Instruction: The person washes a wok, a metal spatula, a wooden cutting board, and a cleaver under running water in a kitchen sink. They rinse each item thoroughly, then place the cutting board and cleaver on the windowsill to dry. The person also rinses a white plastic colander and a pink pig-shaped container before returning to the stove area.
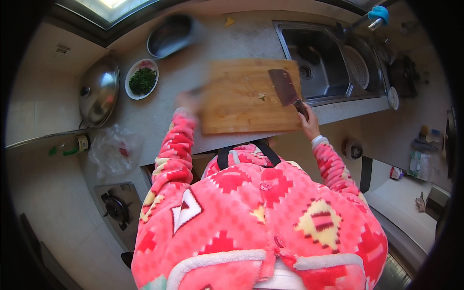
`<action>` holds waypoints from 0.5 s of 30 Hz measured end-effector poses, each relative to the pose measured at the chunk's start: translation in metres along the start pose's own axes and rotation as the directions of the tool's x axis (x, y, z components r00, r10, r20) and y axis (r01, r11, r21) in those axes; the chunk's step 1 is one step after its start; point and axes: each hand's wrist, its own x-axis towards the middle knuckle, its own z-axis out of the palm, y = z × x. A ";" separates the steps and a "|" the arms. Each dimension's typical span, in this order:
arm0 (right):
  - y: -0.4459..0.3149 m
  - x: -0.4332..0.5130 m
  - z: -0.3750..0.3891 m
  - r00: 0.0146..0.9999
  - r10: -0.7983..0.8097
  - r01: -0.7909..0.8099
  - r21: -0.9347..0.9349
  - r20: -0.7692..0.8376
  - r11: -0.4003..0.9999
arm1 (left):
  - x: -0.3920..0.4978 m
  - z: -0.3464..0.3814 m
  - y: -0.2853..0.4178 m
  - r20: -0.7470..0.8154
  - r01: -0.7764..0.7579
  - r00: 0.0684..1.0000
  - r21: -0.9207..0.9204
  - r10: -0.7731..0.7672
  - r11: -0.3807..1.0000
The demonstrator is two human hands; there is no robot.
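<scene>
My right hand (309, 123) is closed around the dark handle of a cleaver (283, 87). The cleaver's broad blade lies over the right part of a wooden cutting board (235, 105). A few small pale and green bits of chopped food (261, 96) sit on the board, left of the blade. My left hand (189, 101) is strongly blurred beside the board's left edge. Something dark and blurred shows near its fingers, and whether it holds this is not clear. Farther left stands a white plate (129, 88) of chopped green leaves (142, 81).
A blurred grey bowl (170, 36) stands behind the plate. At the left are a large metal lid (99, 94), a clear plastic bag (112, 152) and a gas burner (116, 208). A double steel sink (315, 50) with a white colander (357, 67) adjoins the board's right side.
</scene>
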 end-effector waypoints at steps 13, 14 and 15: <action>-0.022 -0.112 0.085 0.770 0.630 -0.480 0.555 -0.105 0.679 | 0.009 0.000 -0.031 0.183 -0.131 0.975 0.039 0.122 0.991; -0.038 -0.111 0.091 0.763 0.642 -0.492 0.575 -0.076 0.653 | -0.004 -0.014 -0.017 0.163 -0.068 0.982 -0.187 0.099 0.980; -0.046 -0.110 0.097 0.777 0.624 -0.477 0.566 -0.086 0.672 | -0.007 -0.021 -0.016 0.128 -0.093 0.984 -0.244 0.127 0.965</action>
